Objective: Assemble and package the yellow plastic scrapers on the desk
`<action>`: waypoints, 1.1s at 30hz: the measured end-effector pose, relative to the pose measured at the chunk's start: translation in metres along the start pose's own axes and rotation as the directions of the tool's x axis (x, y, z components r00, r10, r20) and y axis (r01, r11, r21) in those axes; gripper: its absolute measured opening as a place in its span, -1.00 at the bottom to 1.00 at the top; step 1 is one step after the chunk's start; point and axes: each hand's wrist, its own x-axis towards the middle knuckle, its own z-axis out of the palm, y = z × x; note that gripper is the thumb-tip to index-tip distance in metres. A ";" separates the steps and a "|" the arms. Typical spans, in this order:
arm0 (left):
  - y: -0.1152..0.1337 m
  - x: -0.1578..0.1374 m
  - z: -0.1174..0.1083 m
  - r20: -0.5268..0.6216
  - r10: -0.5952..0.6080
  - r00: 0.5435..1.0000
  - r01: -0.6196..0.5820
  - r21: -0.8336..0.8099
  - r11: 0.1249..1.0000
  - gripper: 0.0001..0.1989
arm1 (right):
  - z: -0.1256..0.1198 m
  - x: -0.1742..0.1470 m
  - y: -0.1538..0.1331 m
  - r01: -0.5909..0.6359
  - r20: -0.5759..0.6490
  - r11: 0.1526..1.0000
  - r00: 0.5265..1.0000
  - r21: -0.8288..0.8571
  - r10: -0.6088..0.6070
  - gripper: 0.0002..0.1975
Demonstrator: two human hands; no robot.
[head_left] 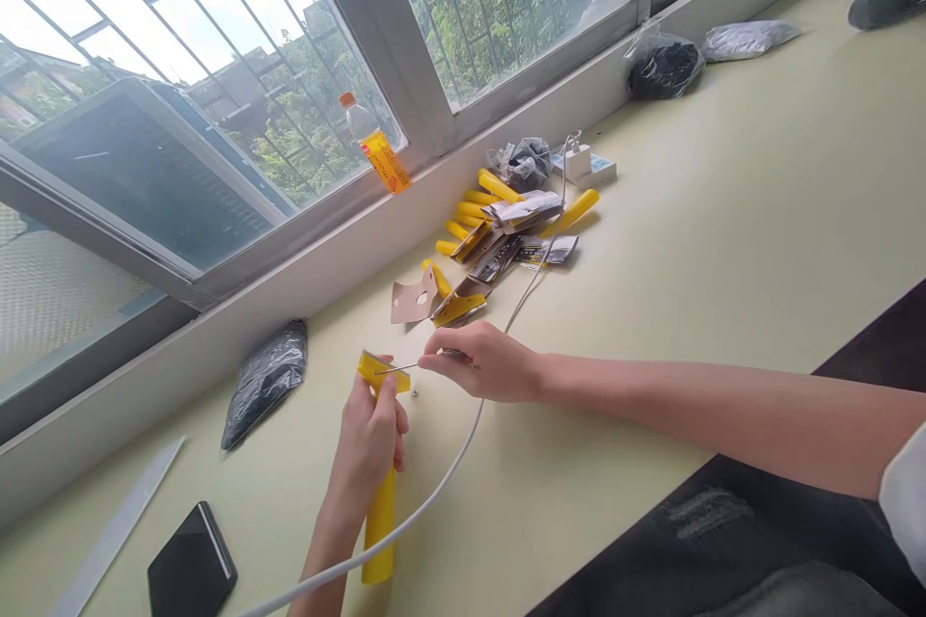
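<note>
My left hand [372, 429] is closed around a yellow tool with a long round handle [380, 525] and a wide flat head [383, 372], which looks like a scraper. In my right hand [477, 362] is a thin metal screwdriver [401, 368], its shaft pointing left. The screwdriver's tip touches the face of the yellow head. Most of its handle is hidden by my fingers. Just right of the head, a small shiny metal piece [415, 392], perhaps a screw, lies on the table.
Several yellow handles [499, 185] and printed cards [528, 210] lie piled by the window. A white cable [463, 453] crosses the table from a charger [577, 160]. Nearby are a black bag [267, 386], a phone [192, 564], a ruler-like strip [122, 530] and a bottle [383, 154].
</note>
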 end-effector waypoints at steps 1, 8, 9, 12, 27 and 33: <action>0.000 0.000 0.000 0.006 -0.006 1.000 0.006 0.006 1.000 -0.49 | 0.000 0.000 0.001 -0.004 0.001 1.000 1.000 0.001 0.004 -0.71; 0.000 0.000 0.003 0.024 -0.032 0.999 0.031 0.023 0.999 -0.56 | 0.001 0.000 0.002 -0.018 0.004 1.000 1.000 -0.001 0.018 -0.66; 0.001 0.000 0.003 0.024 -0.031 0.999 0.030 0.024 0.999 -0.56 | 0.001 0.000 0.002 -0.020 0.004 1.000 1.000 -0.003 0.020 -0.66; 0.000 0.001 0.003 0.022 -0.035 0.999 0.034 0.027 0.999 -0.55 | 0.001 -0.001 0.003 -0.024 0.008 1.000 1.000 -0.007 0.024 -0.64; -0.002 0.003 0.004 0.020 -0.032 0.999 0.031 0.027 0.999 -0.49 | -0.003 0.004 -0.010 -0.369 0.046 0.924 0.926 -0.101 0.375 -0.50; -0.003 0.003 0.005 0.005 -0.019 1.000 0.019 0.040 0.999 -0.51 | -0.005 0.007 -0.009 -0.450 0.138 0.892 0.886 0.031 0.443 -0.53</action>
